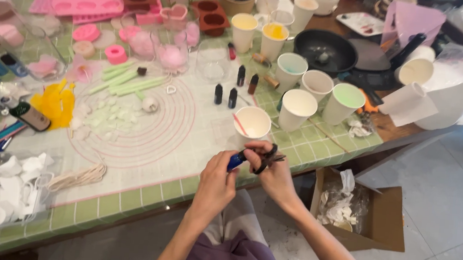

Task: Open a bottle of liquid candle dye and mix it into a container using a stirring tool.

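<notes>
My left hand [217, 175] holds a small blue bottle [235, 160] by its body at the table's front edge. My right hand [273, 171] grips black-handled scissors [267, 157], their blades meeting the top of the blue bottle. Just beyond both hands stands a white paper cup [252, 123] with a red stick in it, on the clear silicone mat [147, 122] with red circle lines.
Several paper cups [296, 109] of coloured liquid, small dark dropper bottles [225, 95], pink moulds [87, 0], a black pan [325, 49], a clear tray of white pieces [8, 187], coiled wicks [77, 177]. An open cardboard box [360, 207] sits on the floor at right.
</notes>
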